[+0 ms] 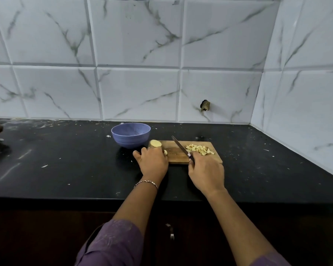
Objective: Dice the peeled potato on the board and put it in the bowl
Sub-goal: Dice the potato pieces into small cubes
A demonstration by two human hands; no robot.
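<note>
Wooden board: lies on the black worktop.
Peeled potato: uncut chunk at the board's 9 o'clock end.
Left grip: fingers curled over the potato's near side, thumb spread toward 9 o'clock.
Right grip: closed round the handle of a knife, blade pointing to 11 o'clock over the board's middle.
Potato dice: heaped at the board's 3 o'clock end.
Blue bowl: on the worktop at the board's 10 o'clock, just beside the potato.

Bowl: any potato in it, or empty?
Looks empty: the bowl shows a bare inner wall, but its bottom is hidden. The diced pieces sit piled on the board.
</note>
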